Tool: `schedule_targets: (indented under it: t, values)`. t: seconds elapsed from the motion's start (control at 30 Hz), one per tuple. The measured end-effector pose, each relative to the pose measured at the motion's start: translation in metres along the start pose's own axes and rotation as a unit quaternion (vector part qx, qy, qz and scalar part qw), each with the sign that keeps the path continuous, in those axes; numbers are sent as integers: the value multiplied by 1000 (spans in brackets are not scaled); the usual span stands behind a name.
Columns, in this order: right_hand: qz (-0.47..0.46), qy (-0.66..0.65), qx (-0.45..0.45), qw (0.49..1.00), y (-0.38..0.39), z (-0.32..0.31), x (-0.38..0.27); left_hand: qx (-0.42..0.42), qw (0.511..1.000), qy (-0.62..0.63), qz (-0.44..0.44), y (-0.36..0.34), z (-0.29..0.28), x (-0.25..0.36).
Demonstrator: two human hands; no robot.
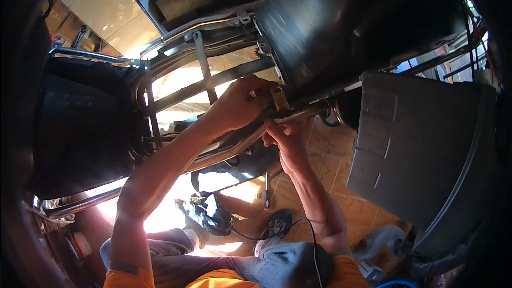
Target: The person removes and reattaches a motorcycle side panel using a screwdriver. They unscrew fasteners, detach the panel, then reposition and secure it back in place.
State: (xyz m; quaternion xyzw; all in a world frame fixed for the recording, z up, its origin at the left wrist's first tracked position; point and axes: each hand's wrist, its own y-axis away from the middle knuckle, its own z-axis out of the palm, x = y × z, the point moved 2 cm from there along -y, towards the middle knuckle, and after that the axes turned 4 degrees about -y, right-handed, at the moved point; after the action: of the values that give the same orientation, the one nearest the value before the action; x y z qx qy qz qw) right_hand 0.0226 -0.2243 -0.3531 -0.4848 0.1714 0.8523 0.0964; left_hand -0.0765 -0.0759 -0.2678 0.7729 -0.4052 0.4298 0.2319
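A tubular metal frame [250, 140] runs across in front of me, with a small upright metal bracket [279, 100] on it. My left hand [246, 101] reaches over the frame, just left of the bracket. Its fingers are curled together at the edge of a large black panel, and whatever they pinch is hidden. Below the tube, my right hand [286, 141] is closed, thumb up against the tube's underside near the bracket. What its fingers hold, if anything, I cannot make out.
A black box-shaped part [80, 128] sits left; a large black panel [325, 16] rises at far right. A grey panel [426, 154] stands at right. On the tiled floor [325, 149] lie a screwdriver [267, 194] and a dark-and-white bundle [210, 214]. A thin cable [313, 234] crosses my leg.
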Motion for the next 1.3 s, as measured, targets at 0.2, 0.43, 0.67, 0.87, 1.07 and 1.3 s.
schedule_targets:
  t: [0.2,0.43,0.67,0.87,1.07,1.3]
  values:
    - [-13,32,19,999,5,0,2,159,969,-145,118,-27,-33,-17]
    - [-23,167,52,984,41,3,0,244,882,-398,58,-85,-108,-67]
    - [-273,417,-9,867,76,92,-114,246,909,-332,58,-74,-98,-95]
    - [-493,625,81,599,41,183,-238,224,908,-330,126,-67,-103,-87]
    - [-215,874,172,400,-5,167,-373,309,878,-205,304,-65,-102,44]
    - [-159,892,32,423,-14,107,-462,287,820,-212,448,-87,-93,212]
